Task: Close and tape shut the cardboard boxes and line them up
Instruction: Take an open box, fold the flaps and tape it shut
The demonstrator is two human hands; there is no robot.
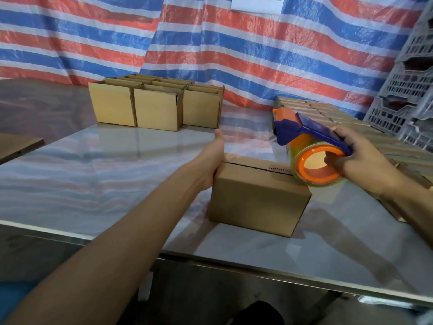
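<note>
Cardboard box (257, 195) braced by flat left hand (216, 158), right hand (351, 160) gripping tape dispenser (309, 146); best keep it low, pulling straight along the seam (246, 165).

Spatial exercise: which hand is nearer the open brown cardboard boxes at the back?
Left. The left hand lies before the open brown cardboard boxes; the right hand, gripping the orange-and-blue tape dispenser, is farther right.

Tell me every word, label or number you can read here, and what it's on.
White sheet on the tarp: dark marks at its top edge, cut off and blurred, unreadable.
Boxes: no print visible.
Dispenser: no readable label.
</note>
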